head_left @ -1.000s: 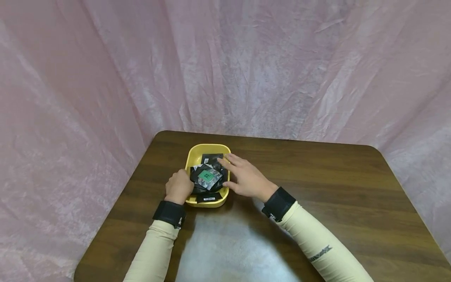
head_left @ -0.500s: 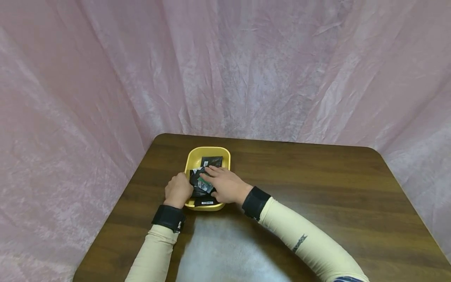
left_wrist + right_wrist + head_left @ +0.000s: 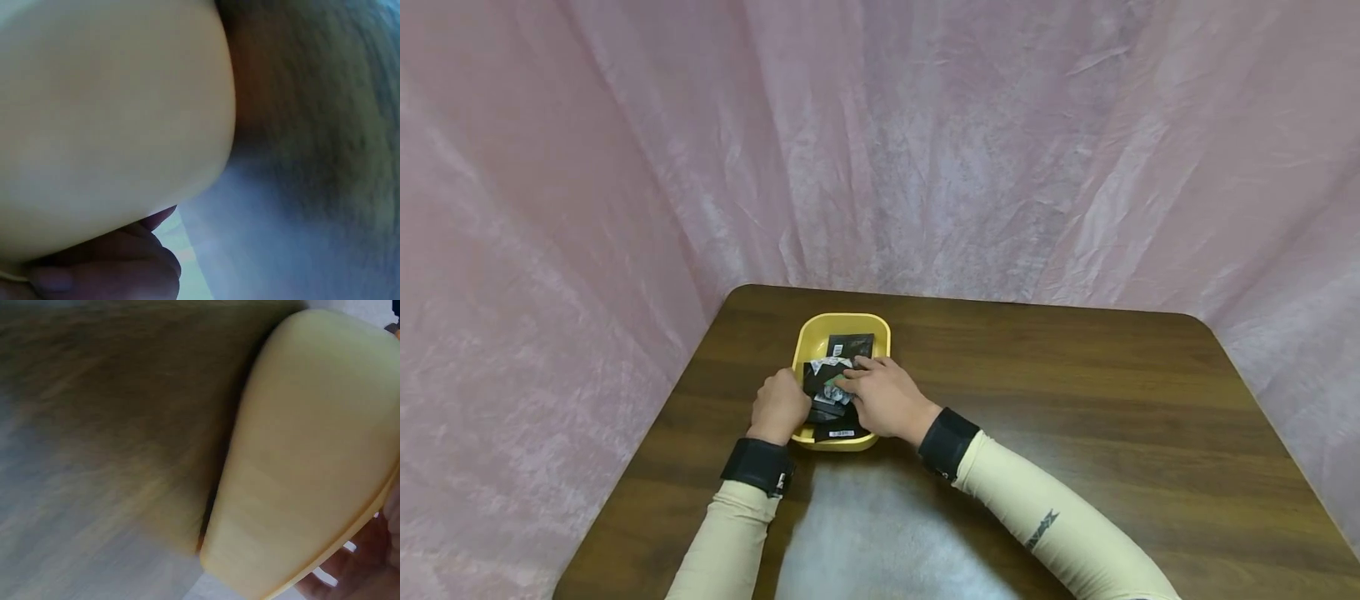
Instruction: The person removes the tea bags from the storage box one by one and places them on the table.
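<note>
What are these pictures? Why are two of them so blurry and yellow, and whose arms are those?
A person wears three cameras. The big picture comes from one on the head, looking down at a brown table. The two blurry ones come from cameras on the wrists, so close that the yellow tray fills them. In the head view the left hand holds the tray's left edge, fingers curled. The right hand rests on dark packets piled inside, its fingers on a silver and green packet. Whether it pinches that packet is too small to tell.
</note>
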`<state>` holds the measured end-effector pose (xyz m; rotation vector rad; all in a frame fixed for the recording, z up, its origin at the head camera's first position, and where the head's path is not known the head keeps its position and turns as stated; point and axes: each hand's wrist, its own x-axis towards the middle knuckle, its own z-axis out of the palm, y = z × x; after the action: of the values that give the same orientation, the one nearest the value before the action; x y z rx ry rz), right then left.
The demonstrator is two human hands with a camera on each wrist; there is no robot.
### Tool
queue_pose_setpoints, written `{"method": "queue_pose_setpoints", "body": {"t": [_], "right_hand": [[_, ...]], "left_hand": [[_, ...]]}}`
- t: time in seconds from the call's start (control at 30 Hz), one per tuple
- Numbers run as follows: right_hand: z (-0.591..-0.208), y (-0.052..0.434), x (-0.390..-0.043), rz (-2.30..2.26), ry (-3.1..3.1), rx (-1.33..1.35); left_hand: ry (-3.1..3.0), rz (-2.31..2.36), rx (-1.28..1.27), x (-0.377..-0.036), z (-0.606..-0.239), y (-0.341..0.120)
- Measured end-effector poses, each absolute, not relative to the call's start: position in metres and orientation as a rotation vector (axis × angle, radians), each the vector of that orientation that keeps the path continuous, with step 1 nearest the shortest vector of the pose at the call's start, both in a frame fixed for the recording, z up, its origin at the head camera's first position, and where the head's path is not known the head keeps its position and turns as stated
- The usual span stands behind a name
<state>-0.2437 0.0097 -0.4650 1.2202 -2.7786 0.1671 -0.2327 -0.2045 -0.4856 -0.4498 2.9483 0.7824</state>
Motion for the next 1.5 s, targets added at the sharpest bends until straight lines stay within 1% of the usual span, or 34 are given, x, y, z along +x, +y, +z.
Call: {"method": "queue_pose_setpoints", "body": {"t": [0.2, 0.33, 0.47, 0.57, 0.77, 0.87, 1.0, 1.3, 1.5], "right_hand": [[-0.466, 0.012, -0.241, 0.13, -2.601, 1.146], [-0.466, 0.013, -0.237, 0.122, -2.511, 1.104], [-0.462, 0.018, -0.235, 0.186, -2.342, 1.075], [-0.456, 0.024, -0.236, 0.275, -2.217, 1.042], [-0.443, 0.047, -0.246, 0.416, -2.138, 0.922], [-0.441, 0.063, -0.256, 0.434, -2.158, 0.85], [-0.446, 0.086, -0.271, 0.404, -2.269, 0.738], [-0.464, 0.128, -0.297, 0.142, -2.854, 0.512], [-0.473, 0.144, -0.311, 0.03, -3.053, 0.443]], "left_hand": [[2.943, 0.784, -0.393, -0.256, -0.518, -0.222], [2.924, 0.774, -0.402, -0.26, -0.522, -0.225], [2.903, 0.766, -0.448, -0.257, -0.512, -0.22], [2.917, 0.748, -0.45, -0.257, -0.513, -0.219], [2.968, 0.719, -0.398, -0.263, -0.53, -0.225], [2.97, 0.719, -0.411, -0.252, -0.512, -0.218], [2.946, 0.729, -0.439, -0.234, -0.479, -0.204], [2.939, 0.687, -0.432, -0.227, -0.476, -0.201], [2.966, 0.635, -0.405, -0.228, -0.478, -0.198]]}}
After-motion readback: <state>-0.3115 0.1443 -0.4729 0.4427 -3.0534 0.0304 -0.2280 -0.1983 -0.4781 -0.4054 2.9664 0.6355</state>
